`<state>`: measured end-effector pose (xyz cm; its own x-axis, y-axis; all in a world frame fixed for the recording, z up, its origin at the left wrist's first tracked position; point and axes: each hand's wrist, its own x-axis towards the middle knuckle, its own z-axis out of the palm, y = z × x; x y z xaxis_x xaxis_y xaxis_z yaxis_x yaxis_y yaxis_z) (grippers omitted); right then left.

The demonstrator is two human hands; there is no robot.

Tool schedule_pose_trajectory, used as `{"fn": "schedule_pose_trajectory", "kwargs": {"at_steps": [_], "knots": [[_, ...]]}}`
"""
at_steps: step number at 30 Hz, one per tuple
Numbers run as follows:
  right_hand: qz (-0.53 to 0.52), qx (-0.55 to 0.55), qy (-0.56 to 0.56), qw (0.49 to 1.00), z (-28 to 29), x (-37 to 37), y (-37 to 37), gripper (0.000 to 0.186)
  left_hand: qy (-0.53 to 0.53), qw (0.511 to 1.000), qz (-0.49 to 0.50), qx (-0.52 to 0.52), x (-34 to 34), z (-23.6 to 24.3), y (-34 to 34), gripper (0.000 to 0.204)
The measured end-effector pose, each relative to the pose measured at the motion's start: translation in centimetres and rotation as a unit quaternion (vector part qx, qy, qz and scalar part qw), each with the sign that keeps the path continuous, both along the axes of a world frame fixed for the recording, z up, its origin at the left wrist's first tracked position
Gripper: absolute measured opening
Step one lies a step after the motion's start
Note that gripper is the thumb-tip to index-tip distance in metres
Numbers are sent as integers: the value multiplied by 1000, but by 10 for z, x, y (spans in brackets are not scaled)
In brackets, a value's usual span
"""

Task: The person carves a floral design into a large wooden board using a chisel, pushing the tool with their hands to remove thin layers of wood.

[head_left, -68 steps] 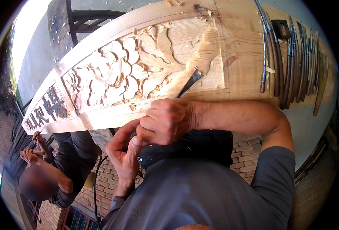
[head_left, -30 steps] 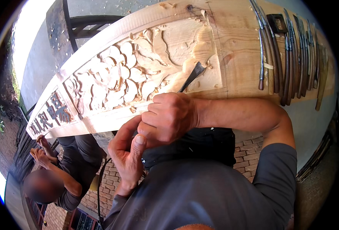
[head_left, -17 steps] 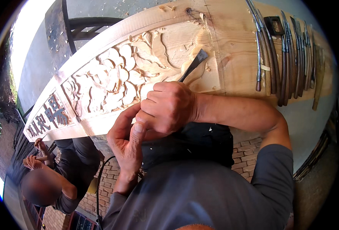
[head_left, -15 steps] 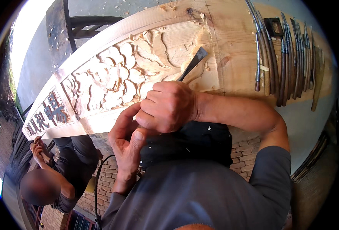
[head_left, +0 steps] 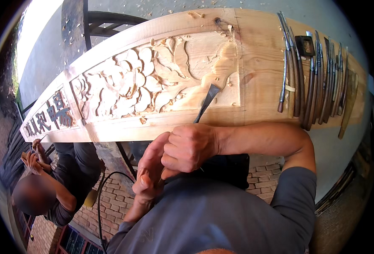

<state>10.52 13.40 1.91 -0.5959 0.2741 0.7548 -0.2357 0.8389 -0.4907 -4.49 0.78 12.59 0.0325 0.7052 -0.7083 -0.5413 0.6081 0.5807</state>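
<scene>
Grey shirt (head_left: 220, 211), bare hands

The shirt is dark grey, its right sleeve (head_left: 294, 192) short and loose above the elbow. A faint, tone-on-tone mark (head_left: 146, 235) sits on the chest. The left hand (head_left: 151, 165) and right hand (head_left: 190, 148) are ungloved.

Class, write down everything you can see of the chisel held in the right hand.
The chisel shows a dark, metal-looking blade that widens from a narrow neck to a broad, flat end. It slants forward and rightward out of the closed right hand, over the carved wooden board. Whether its edge touches the wood is unclear. The handle is hidden, so any contact with the left hand cannot be told.
</scene>
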Motion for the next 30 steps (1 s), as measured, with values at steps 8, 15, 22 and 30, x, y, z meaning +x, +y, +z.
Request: {"fn": "schedule_pose_trajectory", "kwargs": {"at_steps": [8,15,22,30], "knots": [[-7,-30,-10,999,4,11,-1,48,-17,1000,-9,17,3,1,-6,144],[-20,-34,-4,999,2,9,7,48,48,998,-32,28,13,8,13,143],[-26,-55,9,998,9,11,9,48,60,997,-41,22,19,25,16,140],[-21,-56,10,998,4,10,7,47,61,996,-46,41,18,16,17,134]]}}
